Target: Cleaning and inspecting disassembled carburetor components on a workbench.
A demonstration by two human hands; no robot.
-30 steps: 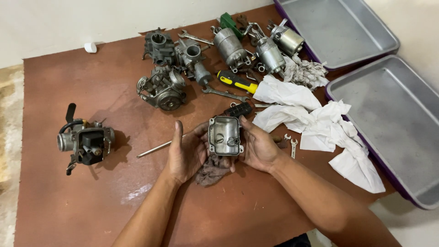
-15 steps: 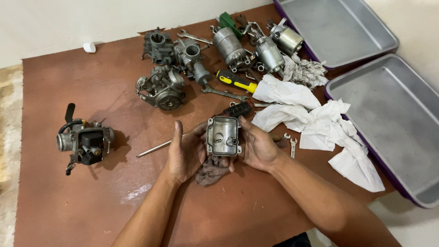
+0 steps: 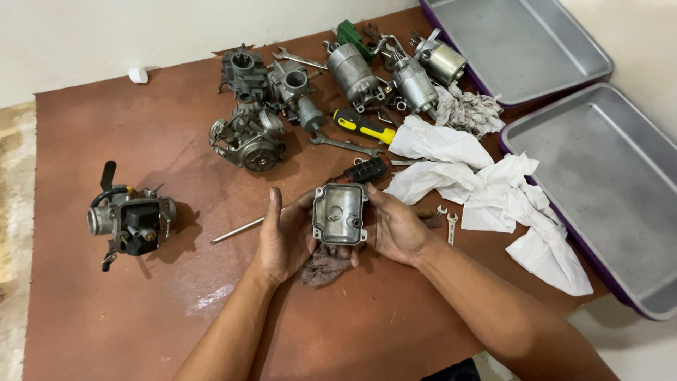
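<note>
At the far left of the brown table [image 3: 106, 310] sits a grey metal carburettor with a black plastic cap [image 3: 130, 222], well apart from the hands. A thin steel rod [image 3: 240, 229] lies just left of the left hand [image 3: 285, 236], whose palm cups the left side of a small rectangular cast-metal bowl cover [image 3: 340, 214], thumb raised and fingers curled beneath. The cover is held above the table's middle, open side up, over a crumpled grey-brown rag [image 3: 323, 264]. The right hand [image 3: 395, 229] presses the cover's right edge with thumb on the rim and fingers behind.

The cover looks rigid and fairly light for its size, likely oily and so a little slippery; its flanged rim and corner lugs give the surest hold, as both hands now have it.

Beyond lie a cluster of grey carburettor bodies [image 3: 257, 134], a yellow-handled screwdriver [image 3: 364, 125], white paper cloths [image 3: 486, 190] and two grey metal trays [image 3: 599, 162] on the right.
</note>
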